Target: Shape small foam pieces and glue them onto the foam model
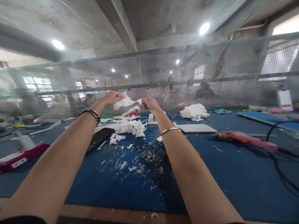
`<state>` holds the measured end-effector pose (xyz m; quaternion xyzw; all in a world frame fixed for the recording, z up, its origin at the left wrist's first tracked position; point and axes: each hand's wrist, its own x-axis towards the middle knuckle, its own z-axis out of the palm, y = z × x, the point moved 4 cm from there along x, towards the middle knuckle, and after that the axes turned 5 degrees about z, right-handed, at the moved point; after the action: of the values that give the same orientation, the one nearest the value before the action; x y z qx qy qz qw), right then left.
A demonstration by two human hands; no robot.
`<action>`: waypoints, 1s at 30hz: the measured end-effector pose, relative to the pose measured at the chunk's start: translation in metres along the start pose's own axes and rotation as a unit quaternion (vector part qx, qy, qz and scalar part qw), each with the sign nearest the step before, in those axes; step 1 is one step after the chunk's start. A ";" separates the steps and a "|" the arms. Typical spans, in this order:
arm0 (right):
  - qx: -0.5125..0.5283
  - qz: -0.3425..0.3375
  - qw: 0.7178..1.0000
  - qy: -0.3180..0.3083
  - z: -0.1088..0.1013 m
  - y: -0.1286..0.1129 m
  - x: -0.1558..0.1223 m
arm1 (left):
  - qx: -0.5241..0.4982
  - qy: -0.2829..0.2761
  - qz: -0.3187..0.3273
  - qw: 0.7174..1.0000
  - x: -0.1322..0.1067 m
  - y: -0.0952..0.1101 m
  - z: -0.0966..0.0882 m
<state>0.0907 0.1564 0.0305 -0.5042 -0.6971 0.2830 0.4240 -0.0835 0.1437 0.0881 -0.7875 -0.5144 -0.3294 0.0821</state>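
Both my arms reach far out over a blue mat. My left hand and my right hand are closed on the two ends of a crumpled white sheet, held up in the air between them. Below the sheet lies a heap of torn white scraps. Behind the heap stands a small white model with red posts. White crumbs and dark shavings are strewn over the mat nearer to me.
A black phone lies left of the scraps. A pink glue gun with a black cord lies at the right. White sheets and a flat board sit behind. A perforated metal screen closes off the back.
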 end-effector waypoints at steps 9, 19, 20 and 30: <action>-0.225 -0.014 0.960 -0.163 -0.051 -0.044 -0.059 | -0.128 -0.143 0.063 0.979 -0.053 0.041 -0.002; -0.206 -0.260 0.942 -0.041 -0.034 -0.041 -0.144 | -0.105 -0.007 0.300 0.948 -0.103 0.103 0.014; -0.221 -0.292 0.931 -0.012 -0.034 -0.042 -0.148 | -0.092 0.045 0.325 0.940 -0.109 0.104 0.009; -0.379 -0.337 0.825 -0.249 0.008 0.009 -0.199 | 0.021 -0.156 0.408 0.899 -0.197 0.113 0.048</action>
<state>0.1138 -0.0280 -0.0418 -0.2715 -0.9578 -0.0485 0.0808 -0.0147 -0.0349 -0.0442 -0.9677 -0.1612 -0.1286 0.1448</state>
